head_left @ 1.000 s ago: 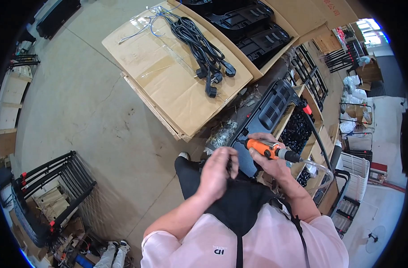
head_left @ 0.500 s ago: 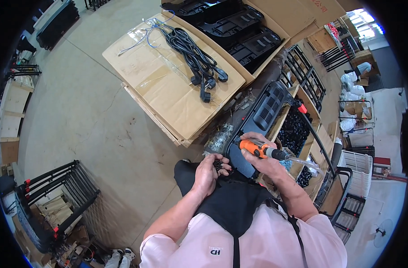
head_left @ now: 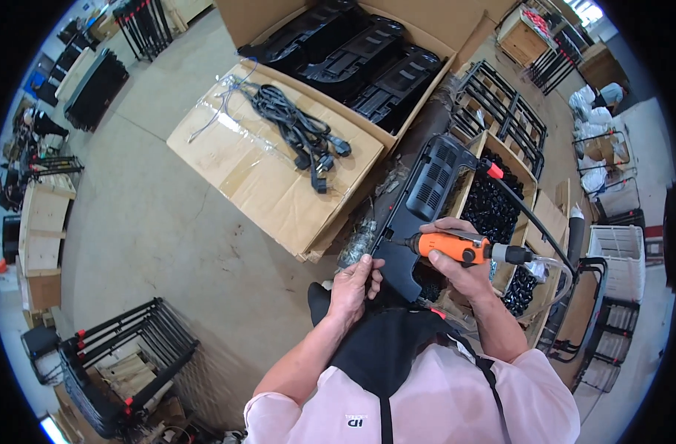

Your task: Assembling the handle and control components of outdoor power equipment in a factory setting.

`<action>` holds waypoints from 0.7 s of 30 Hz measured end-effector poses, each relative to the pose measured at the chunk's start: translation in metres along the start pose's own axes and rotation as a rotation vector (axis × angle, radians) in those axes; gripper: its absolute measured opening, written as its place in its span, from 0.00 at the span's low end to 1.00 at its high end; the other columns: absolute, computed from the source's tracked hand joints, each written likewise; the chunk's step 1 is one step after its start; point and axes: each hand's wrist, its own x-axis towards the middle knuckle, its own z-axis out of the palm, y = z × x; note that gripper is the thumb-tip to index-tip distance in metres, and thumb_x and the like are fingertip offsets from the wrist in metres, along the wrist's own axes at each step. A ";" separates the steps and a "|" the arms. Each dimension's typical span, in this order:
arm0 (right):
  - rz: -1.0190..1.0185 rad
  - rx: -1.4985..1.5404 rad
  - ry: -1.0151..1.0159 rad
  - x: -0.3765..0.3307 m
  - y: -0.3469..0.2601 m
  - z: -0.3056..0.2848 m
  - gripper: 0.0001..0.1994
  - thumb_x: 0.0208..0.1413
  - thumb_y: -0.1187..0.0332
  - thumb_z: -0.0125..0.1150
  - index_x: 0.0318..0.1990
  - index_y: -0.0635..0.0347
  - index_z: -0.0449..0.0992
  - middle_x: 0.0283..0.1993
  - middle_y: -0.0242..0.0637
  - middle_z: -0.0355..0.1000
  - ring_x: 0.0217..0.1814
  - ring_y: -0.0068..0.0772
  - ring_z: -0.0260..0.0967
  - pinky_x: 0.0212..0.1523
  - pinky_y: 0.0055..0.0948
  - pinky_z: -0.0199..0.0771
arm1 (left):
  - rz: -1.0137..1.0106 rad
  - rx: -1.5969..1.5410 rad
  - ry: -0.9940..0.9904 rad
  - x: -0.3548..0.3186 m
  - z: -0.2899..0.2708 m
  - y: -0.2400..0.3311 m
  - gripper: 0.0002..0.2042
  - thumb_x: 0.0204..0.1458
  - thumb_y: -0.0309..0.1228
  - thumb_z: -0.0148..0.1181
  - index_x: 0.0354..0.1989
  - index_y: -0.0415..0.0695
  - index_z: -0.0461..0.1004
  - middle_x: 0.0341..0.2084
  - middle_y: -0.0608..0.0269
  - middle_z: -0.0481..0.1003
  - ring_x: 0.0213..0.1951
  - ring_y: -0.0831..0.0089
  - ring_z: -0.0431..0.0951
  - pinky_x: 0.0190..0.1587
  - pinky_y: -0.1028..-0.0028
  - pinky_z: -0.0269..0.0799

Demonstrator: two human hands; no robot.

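My right hand (head_left: 460,263) grips an orange air screwdriver (head_left: 450,246). Its bit points left and meets, or nearly meets, the left edge of a black plastic housing (head_left: 406,255) with vent slots. A clear hose (head_left: 567,285) trails from the tool's rear. Beside that same edge, close to the bit, my left hand (head_left: 354,287) is closed, thumb and forefinger together at the housing. Small black screw-like parts showed in this hand earlier; now the curled fingers mostly hide them. Whether the bit sits in a screw is too small to tell.
Power cords (head_left: 297,133) lie on a cardboard box (head_left: 234,170) at the left. Behind is an open carton (head_left: 460,46) of black mouldings. Wooden bins (head_left: 534,189) of small black parts stand right of the housing. A clear plastic bag (head_left: 359,243) lies by its left edge.
My right hand has swung the screwdriver left, bringing its bit to the housing's edge. The left hand has turned and closed its fingers, moving up to that edge. The view has shifted.
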 end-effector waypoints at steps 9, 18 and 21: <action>-0.095 0.038 0.153 -0.016 0.000 -0.077 0.26 0.54 0.71 0.72 0.60 0.62 0.71 0.55 0.52 0.78 0.60 0.42 0.77 0.64 0.44 0.77 | -0.023 -0.082 0.042 0.048 0.091 -0.007 0.15 0.71 0.41 0.57 0.51 0.41 0.77 0.30 0.72 0.73 0.29 0.79 0.71 0.29 0.79 0.66; -0.101 0.115 0.250 -0.014 0.019 -0.161 0.26 0.55 0.72 0.73 0.60 0.61 0.70 0.56 0.50 0.79 0.61 0.42 0.77 0.64 0.44 0.78 | -0.179 -0.290 -0.061 0.113 0.181 -0.023 0.15 0.71 0.44 0.55 0.52 0.45 0.76 0.31 0.73 0.74 0.29 0.79 0.72 0.30 0.78 0.68; -0.101 0.087 0.275 -0.010 0.019 -0.184 0.25 0.55 0.74 0.72 0.60 0.61 0.70 0.57 0.50 0.78 0.61 0.41 0.77 0.65 0.44 0.78 | -0.245 -0.303 -0.090 0.133 0.200 -0.029 0.15 0.71 0.44 0.55 0.53 0.46 0.75 0.31 0.73 0.74 0.29 0.79 0.72 0.30 0.79 0.68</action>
